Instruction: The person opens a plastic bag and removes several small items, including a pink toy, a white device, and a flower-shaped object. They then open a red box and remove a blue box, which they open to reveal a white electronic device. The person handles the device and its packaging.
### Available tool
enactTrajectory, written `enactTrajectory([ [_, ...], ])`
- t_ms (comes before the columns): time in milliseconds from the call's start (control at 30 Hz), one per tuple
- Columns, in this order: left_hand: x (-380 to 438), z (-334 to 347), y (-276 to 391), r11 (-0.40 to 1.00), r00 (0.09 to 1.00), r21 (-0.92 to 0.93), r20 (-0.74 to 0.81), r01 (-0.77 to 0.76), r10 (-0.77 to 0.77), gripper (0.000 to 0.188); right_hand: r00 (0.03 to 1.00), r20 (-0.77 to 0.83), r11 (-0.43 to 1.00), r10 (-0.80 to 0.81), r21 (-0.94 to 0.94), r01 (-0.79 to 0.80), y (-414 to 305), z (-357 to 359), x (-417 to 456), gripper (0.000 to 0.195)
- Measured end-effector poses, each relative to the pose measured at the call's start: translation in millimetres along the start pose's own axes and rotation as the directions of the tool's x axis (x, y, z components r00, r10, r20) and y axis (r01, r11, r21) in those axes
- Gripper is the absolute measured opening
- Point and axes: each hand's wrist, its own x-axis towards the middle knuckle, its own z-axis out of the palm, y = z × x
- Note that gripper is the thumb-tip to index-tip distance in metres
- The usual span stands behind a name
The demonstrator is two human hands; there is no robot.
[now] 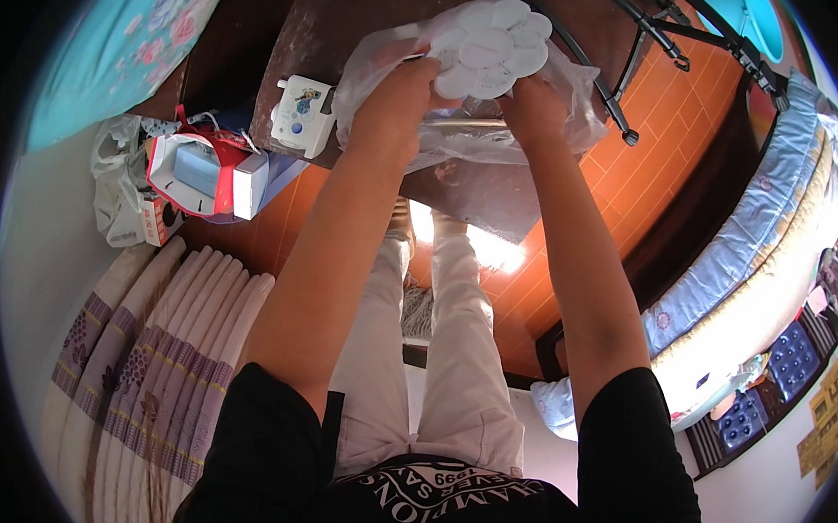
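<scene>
A white flower-shaped plastic paint palette (488,47) lies at the far side of a translucent plastic bag (372,56), on a dark wooden table (495,205). My left hand (398,96) grips the bag beside the palette's near left edge. On the other side, my right hand (538,109) has hold of the bag close to the palette's lower right petals. Several fingertips are hidden by the palette and the crumpled plastic. A pale thin rod (463,123) shows in the bag between my hands; its other contents are unclear.
A white device with a cartoon sticker (302,116) stands at the table's left edge. Black metal stand legs (608,94) cross its right side. Left of the table are a red-and-white box (219,176) and folded patterned curtain (169,363). A bed with blue bedding (736,233) lies right.
</scene>
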Motion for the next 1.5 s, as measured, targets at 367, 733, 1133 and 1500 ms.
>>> enactTrajectory([
  [367,-4,1,-1,0.998,1.000,-0.054,-0.010,0.022,-0.023,0.030,0.799,0.599,0.219,0.053,0.774,-0.594,10,-39,-9,0.024],
  [733,-21,12,-9,0.992,0.997,0.101,-0.024,0.073,-0.071,0.027,0.796,0.516,0.297,0.317,0.743,-0.600,0,-49,-33,0.026],
  [1133,-123,15,24,0.818,0.898,0.380,0.102,-0.432,0.427,0.020,0.859,0.482,-0.153,0.174,0.875,-0.460,-62,-165,-140,0.017],
  [1500,-139,-32,-10,0.895,0.941,0.293,0.060,-0.337,0.334,0.022,0.868,-0.446,0.923,0.219,0.382,-0.036,6,-150,-62,0.029],
])
